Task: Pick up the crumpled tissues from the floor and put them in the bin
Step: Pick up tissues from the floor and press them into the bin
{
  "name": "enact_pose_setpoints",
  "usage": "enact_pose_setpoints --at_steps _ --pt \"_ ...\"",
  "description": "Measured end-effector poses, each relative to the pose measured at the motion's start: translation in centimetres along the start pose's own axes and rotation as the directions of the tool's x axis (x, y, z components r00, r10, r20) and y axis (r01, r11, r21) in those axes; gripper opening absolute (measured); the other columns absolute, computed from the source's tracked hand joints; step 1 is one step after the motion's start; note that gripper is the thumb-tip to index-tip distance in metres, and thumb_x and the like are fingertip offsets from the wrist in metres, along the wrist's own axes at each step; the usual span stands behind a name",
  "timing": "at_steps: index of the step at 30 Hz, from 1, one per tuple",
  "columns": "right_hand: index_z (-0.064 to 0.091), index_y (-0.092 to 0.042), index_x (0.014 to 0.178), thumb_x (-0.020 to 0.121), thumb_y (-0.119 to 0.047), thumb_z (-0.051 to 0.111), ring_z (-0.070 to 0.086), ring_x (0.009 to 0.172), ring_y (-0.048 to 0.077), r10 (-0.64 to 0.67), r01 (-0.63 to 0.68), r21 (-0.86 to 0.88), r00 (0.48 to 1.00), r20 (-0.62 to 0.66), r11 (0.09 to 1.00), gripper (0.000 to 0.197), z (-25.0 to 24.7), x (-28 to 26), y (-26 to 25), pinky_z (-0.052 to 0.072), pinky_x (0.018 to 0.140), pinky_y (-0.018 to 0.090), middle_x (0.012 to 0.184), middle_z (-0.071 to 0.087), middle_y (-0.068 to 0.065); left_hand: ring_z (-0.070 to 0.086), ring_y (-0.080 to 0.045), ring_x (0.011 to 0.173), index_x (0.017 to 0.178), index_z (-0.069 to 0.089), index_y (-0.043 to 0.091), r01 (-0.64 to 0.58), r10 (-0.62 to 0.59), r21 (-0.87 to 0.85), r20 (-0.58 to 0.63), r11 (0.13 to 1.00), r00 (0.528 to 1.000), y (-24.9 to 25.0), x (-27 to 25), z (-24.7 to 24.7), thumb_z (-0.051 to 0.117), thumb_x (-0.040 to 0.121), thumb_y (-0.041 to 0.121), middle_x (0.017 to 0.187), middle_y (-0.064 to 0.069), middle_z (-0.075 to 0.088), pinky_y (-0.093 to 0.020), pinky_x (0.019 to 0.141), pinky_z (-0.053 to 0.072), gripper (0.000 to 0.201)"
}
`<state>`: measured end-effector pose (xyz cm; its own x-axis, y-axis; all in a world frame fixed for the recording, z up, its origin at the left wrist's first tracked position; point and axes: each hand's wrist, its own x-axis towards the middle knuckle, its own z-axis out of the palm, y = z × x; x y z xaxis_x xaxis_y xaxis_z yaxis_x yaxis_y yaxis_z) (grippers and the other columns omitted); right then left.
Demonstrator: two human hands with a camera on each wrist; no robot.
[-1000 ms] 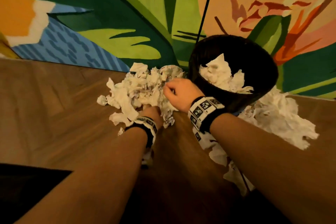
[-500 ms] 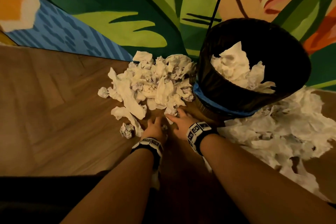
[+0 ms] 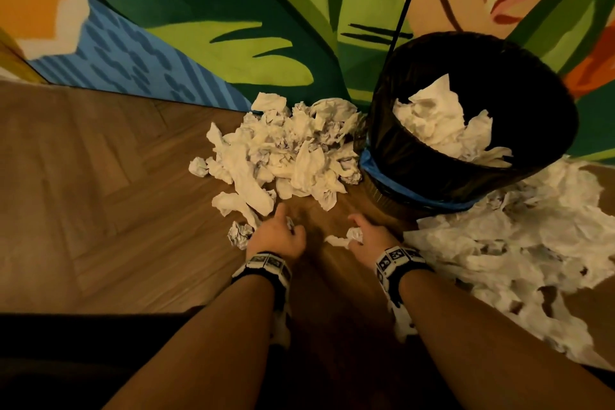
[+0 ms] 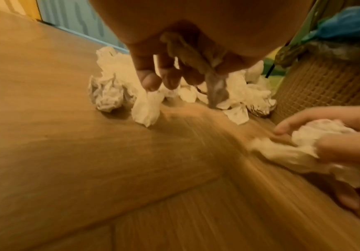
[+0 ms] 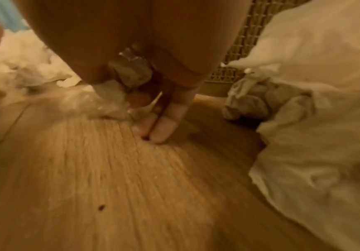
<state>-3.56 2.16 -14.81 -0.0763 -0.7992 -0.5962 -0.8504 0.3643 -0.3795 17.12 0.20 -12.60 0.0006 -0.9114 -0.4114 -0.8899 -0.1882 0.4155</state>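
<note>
Head view: we see the left hand [image 3: 278,236] low over the wooden floor [image 3: 109,210], fingers curled round a small tissue wad [image 3: 290,222]. Our right hand [image 3: 367,236] grips a crumpled tissue [image 3: 346,238] against the floor. Just beyond both grips lies the tissue pile [image 3: 286,150]; the black-lined bin [image 3: 432,156] stands beyond the right hand, tissues inside.

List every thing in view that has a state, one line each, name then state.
bin: upright, black liner in, part-filled with tissues.
tissues in bin: crumpled, below the rim.
left tissue pile: loose on the floor beside the bin.
right tissue pile: spread on the floor.
left hand: low over the floor, grips a tissue.
right hand: holds a crumpled tissue on the floor.
</note>
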Motion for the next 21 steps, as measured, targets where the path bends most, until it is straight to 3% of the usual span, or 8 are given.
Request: enact_pose_setpoints --at_steps 2,4,6,8,11,16,19,21 --pt "0.053 -0.036 0.106 0.089 -0.020 0.058 0.064 0.084 0.022 -0.020 0.024 0.084 0.999 -0.047 0.996 0.024 -0.2 -0.5 0.0 0.057 0.071 0.035 0.089 0.061 -0.001 0.055 -0.024 0.072 0.125 0.037 0.026 0.076 -0.077 -0.032 -0.045 0.997 0.996 -0.4 0.0 -0.4 0.043 0.088 0.040 0.081 0.000 0.056 -0.035 0.065 0.049 0.040" --pt "0.056 -0.033 0.089 0.086 -0.009 0.063 0.062 0.083 0.021 -0.028 0.043 0.127 0.993 -0.115 0.991 0.024 -0.4 -0.8 -0.1 0.051 0.062 0.026 0.080 0.059 -0.005 0.057 -0.025 0.077 0.126 0.037 0.026 0.172 -0.174 -0.065 -0.026 0.983 0.984 -1.1 -0.1 -0.2 0.043 0.088 0.037 0.083 -0.001 0.058 -0.037 0.070 0.051 0.040" --pt "0.057 -0.031 0.079 0.078 -0.002 0.069 0.060 0.081 0.019 0.015 0.015 0.187 0.987 -0.158 0.982 0.032 -0.7 -0.9 -0.4 0.043 0.056 0.021 0.078 0.059 -0.006 0.062 -0.029 0.090 0.135 0.032 0.024 0.235 -0.231 -0.084 0.046 0.968 0.972 -2.0 -0.3 0.6 0.042 0.090 0.028 0.098 -0.007 0.063 -0.043 0.082 0.053 0.046" --pt "0.059 -0.030 0.080 0.073 0.001 0.072 0.059 0.081 0.019 0.060 -0.015 0.245 0.982 -0.178 0.969 0.034 -0.8 -1.0 -0.8 0.040 0.055 0.019 0.083 0.062 -0.003 0.058 -0.034 0.109 0.142 0.025 0.019 0.256 -0.248 -0.059 0.121 0.965 0.961 -2.6 -0.4 1.5 0.040 0.091 0.017 0.123 -0.014 0.058 -0.049 0.093 0.049 0.053" --pt "0.059 -0.028 0.080 0.075 0.005 0.064 0.059 0.080 0.019 0.058 0.012 0.306 0.974 -0.221 0.952 0.034 -0.8 -1.0 -1.2 0.041 0.057 0.020 0.085 0.062 0.001 0.052 -0.033 0.123 0.135 0.036 0.010 0.240 -0.237 -0.003 0.133 0.971 0.962 -2.6 -0.4 2.1 0.037 0.095 0.012 0.138 -0.014 0.047 -0.047 0.101 0.044 0.040" --pt "0.062 -0.027 0.074 0.078 0.005 0.059 0.057 0.074 0.017 0.037 0.031 0.296 0.974 -0.221 0.955 0.033 -0.9 -1.0 -1.4 0.042 0.055 0.021 0.078 0.059 -0.003 0.059 -0.026 0.110 0.127 0.050 0.013 0.034 -0.042 0.057 0.152 0.998 0.987 -1.4 -0.6 2.0 0.053 0.094 0.035 0.121 -0.010 0.059 -0.037 0.092 0.049 0.039" --pt "0.062 -0.030 0.074 0.075 0.007 0.053 0.054 0.072 0.012 0.060 -0.007 0.265 0.980 -0.191 0.964 0.038 -1.2 -0.9 -1.7 0.040 0.050 0.018 0.084 0.059 -0.004 0.061 -0.025 0.098 0.101 0.058 0.018 -0.055 0.046 0.074 0.123 0.996 0.991 -0.5 -0.6 1.4 0.058 0.092 0.034 0.108 -0.008 0.065 -0.034 0.084 0.050 0.018" --pt "0.060 -0.032 0.075 0.077 0.003 0.055 0.055 0.074 0.012 0.037 0.011 0.250 0.981 -0.188 0.968 0.036 -1.7 -0.9 -2.0 0.039 0.050 0.019 0.083 0.060 -0.006 0.060 -0.023 0.086 0.088 0.050 0.024 -0.074 0.073 0.020 0.065 0.997 0.995 -0.1 -0.7 0.9 0.059 0.089 0.028 0.100 -0.007 0.066 -0.031 0.075 0.048 0.009"
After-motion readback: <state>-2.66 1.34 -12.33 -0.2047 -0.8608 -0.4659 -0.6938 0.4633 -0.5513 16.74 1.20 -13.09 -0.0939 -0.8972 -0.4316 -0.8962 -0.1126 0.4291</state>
